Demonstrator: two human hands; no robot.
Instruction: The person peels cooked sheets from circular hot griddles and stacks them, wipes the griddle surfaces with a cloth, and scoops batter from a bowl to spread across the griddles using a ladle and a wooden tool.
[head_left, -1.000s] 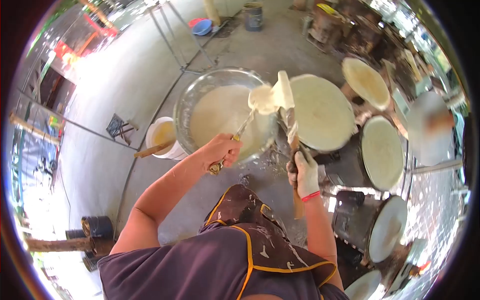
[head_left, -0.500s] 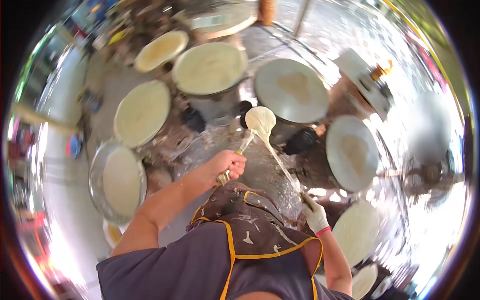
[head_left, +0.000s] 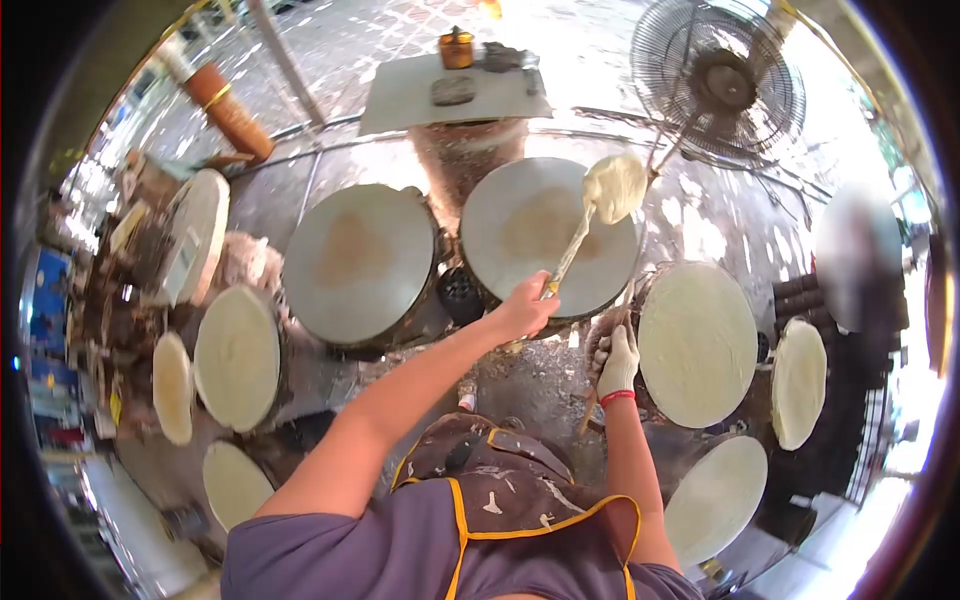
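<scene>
My bare left hand (head_left: 525,308) is closed round the handle of a ladle (head_left: 615,187). Pale batter coats the ladle's bowl, which is held up over the right edge of a round griddle (head_left: 530,225). That griddle has a brown patch in its middle. A second bare griddle (head_left: 360,265) stands to its left. In a white glove with a red cuff, my right hand (head_left: 618,368) is closed on a thin stick-like tool (head_left: 627,300), mostly foreshortened. Just right of the glove is a griddle covered with a pale batter sheet (head_left: 697,345).
More batter-covered rounds lie on both sides, among them one at left (head_left: 237,355) and one at lower right (head_left: 717,500). A standing fan (head_left: 722,85) is at the back right. A small table (head_left: 400,95) bears an orange-brown container (head_left: 456,50). An orange-brown post (head_left: 228,115) stands back left.
My view has swung right to the two bare griddles. The ladle has gone from near my body, beside the right-hand tool, to out over a griddle. My right hand has moved forward.
</scene>
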